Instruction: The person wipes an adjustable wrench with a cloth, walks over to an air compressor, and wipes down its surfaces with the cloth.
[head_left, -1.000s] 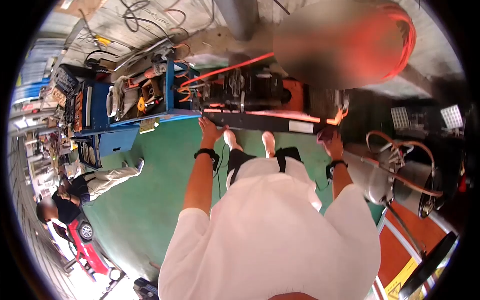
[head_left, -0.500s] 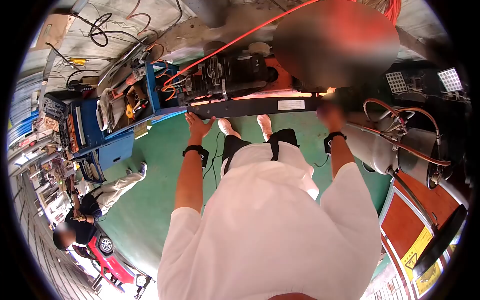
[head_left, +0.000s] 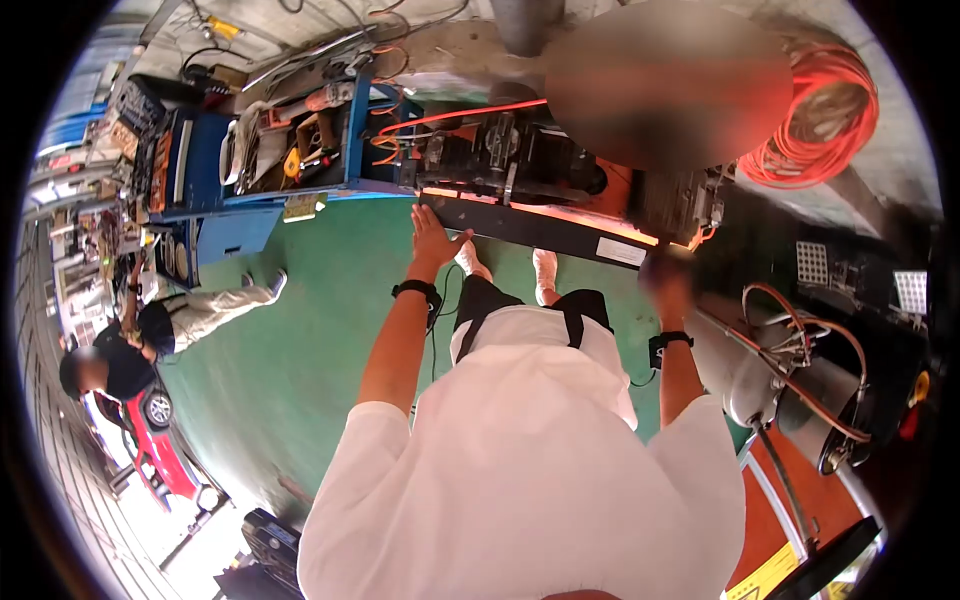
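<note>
Black and long, a panel (head_left: 540,226) runs along the near side of a machine (head_left: 500,150) with orange parts, a pale label (head_left: 621,252) stuck toward its right end. The left hand (head_left: 436,243) lies over the panel's left part, open, fingers extended and thumb pointing out to the right, with nothing gripped. The right hand (head_left: 668,287) is at the panel's right end, just past the label; blur covers its fingers, so how far they are closed, and whether they hold anything, cannot be told. A black band (head_left: 417,290) circles the left wrist, and another dark band (head_left: 668,345) sits on the right. Beyond the machine's right end hangs a coiled orange hose (head_left: 775,165). A grey tank (head_left: 722,375) stands to the right of the right hand. Left of the machine, a blue cart (head_left: 240,232) holds tools and odds and ends. Across the green floor (head_left: 260,370), well apart, another person (head_left: 120,370) in a dark top is near a red car (head_left: 165,450).
</note>
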